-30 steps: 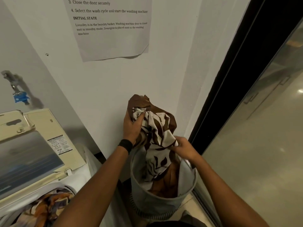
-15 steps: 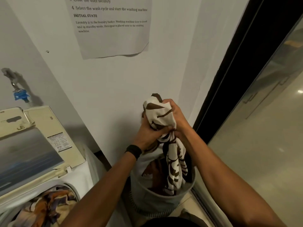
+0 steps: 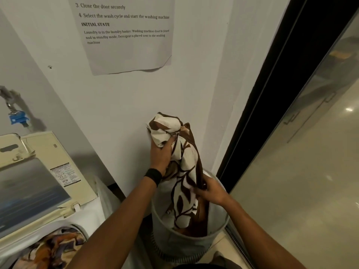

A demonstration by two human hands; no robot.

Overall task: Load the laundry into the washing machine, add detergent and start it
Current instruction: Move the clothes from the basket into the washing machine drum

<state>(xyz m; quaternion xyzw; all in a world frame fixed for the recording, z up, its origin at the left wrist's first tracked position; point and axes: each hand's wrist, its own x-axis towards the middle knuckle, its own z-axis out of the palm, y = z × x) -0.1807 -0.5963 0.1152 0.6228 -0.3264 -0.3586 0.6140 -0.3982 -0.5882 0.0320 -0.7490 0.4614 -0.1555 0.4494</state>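
Now my left hand (image 3: 161, 155) grips the cloth (image 3: 184, 164) up top and my right hand (image 3: 210, 191) pinches it lower, but its tail, apparently down in the basket (image 3: 174, 247), might snag and tip that.

Cream cloth with brown leaf print (image 3: 183, 200), in my grip: woven, matt, finely ribbed. Round grey laundry basket (image 3: 174, 247), near: soft matt fabric. Cream washing-machine lid (image 3: 58, 152), left: smooth plastic with a glossy tinted pane. White printed sheet (image 3: 126, 51), far: matt paper on a smooth painted wall (image 3: 136, 98). Black band (image 3: 153, 176) on my left wrist: matt, soft-looking. Pale floor (image 3: 310, 191), right: polished, glossy.
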